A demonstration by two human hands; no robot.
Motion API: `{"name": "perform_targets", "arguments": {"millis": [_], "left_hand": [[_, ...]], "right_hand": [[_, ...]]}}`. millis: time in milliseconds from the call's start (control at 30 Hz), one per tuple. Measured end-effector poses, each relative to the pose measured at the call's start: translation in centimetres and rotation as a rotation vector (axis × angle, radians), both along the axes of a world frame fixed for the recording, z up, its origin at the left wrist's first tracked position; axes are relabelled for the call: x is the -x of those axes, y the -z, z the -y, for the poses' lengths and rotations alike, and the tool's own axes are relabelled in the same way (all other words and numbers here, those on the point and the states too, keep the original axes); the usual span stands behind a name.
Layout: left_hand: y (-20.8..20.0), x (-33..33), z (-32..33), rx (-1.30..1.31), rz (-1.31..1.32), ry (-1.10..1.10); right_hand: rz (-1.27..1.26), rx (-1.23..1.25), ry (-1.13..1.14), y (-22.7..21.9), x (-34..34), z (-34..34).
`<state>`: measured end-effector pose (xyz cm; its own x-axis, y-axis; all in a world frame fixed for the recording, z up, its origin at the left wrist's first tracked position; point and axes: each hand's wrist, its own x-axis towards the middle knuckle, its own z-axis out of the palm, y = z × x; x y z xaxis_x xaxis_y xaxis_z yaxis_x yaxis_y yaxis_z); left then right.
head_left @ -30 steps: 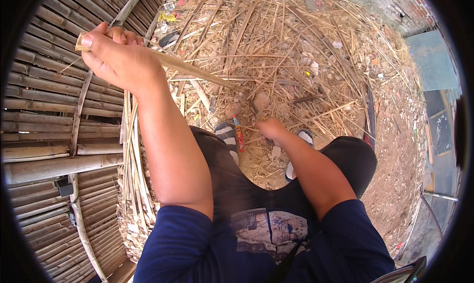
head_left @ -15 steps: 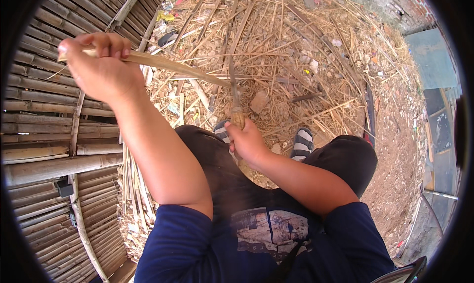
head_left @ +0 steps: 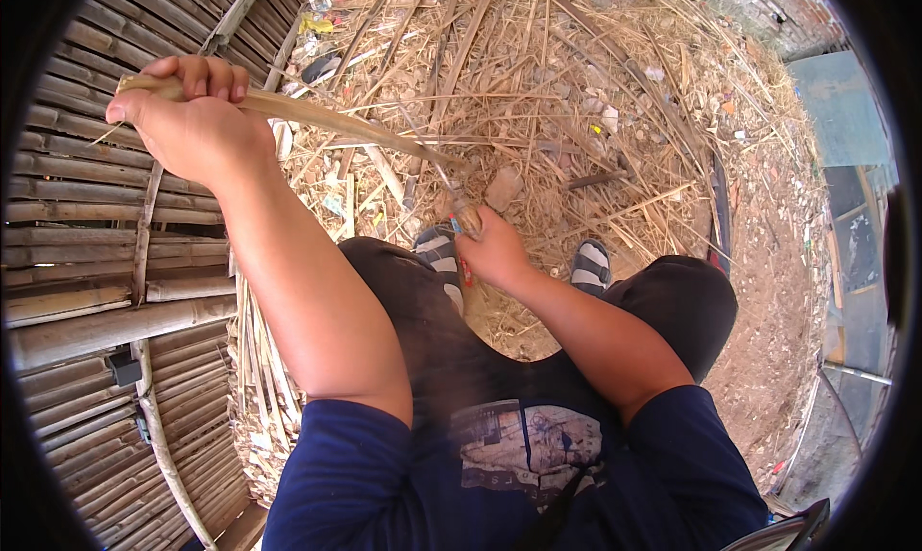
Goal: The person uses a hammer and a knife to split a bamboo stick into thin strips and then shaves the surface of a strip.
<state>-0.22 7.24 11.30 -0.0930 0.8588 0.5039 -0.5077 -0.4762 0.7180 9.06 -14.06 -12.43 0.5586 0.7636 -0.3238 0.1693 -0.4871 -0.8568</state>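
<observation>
My left hand [head_left: 192,123] is raised at the upper left and grips the end of a long pale bamboo strip [head_left: 331,121]. The strip runs down and to the right toward my right hand [head_left: 492,248], which is closed around the handle of a knife [head_left: 463,220] just above my knee. The blade meets the strip near its lower end. I sit with both knees bent, and my striped sandals [head_left: 591,263] rest on the littered ground.
A wall of horizontal bamboo poles [head_left: 86,234] fills the left side. A bundle of thin split strips [head_left: 259,359] lies by my left leg. Dry bamboo shavings and scraps [head_left: 576,90] cover the ground ahead; bare red earth [head_left: 778,263] lies to the right.
My left hand has moved further left and outward with the strip. My right hand has come in from the ground toward my knee, up to the strip's lower end.
</observation>
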Motion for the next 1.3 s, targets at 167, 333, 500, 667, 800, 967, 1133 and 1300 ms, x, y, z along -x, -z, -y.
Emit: {"name": "perform_targets", "arguments": {"millis": [167,333,500,667,800,967,1133,1300], "left_hand": [[-0.1,0.0,0.0,0.011,-0.002,-0.024],[0.0,0.5,-0.6,0.085,0.009,-0.136],[0.5,0.8,-1.4,0.04,0.021,-0.085],[0.4,0.5,-1.1,0.06,0.016,-0.095],[0.7,0.4,-0.9,0.073,0.002,-0.241],[0.4,0.0,-0.9,0.132,-0.002,-0.309],[0.1,-0.7,-0.2,0.08,-0.016,-0.289],[0.2,-1.3,0.3,0.052,-0.004,-0.286]], "right_hand": [[0.215,-0.042,-0.103,1.8,-0.5,0.3],[0.091,0.316,-0.072,9.3,-2.9,3.4],[0.068,0.303,-0.03,8.2,-2.6,2.7],[0.093,0.005,-0.07,3.9,-0.7,-0.3],[0.046,-0.022,-0.139,2.0,-0.4,-0.3],[0.151,0.158,-0.017,11.4,-2.4,3.0],[-0.001,0.36,-0.023,10.6,-2.8,2.4],[-0.241,0.323,0.05,6.6,-0.8,0.8]]}}
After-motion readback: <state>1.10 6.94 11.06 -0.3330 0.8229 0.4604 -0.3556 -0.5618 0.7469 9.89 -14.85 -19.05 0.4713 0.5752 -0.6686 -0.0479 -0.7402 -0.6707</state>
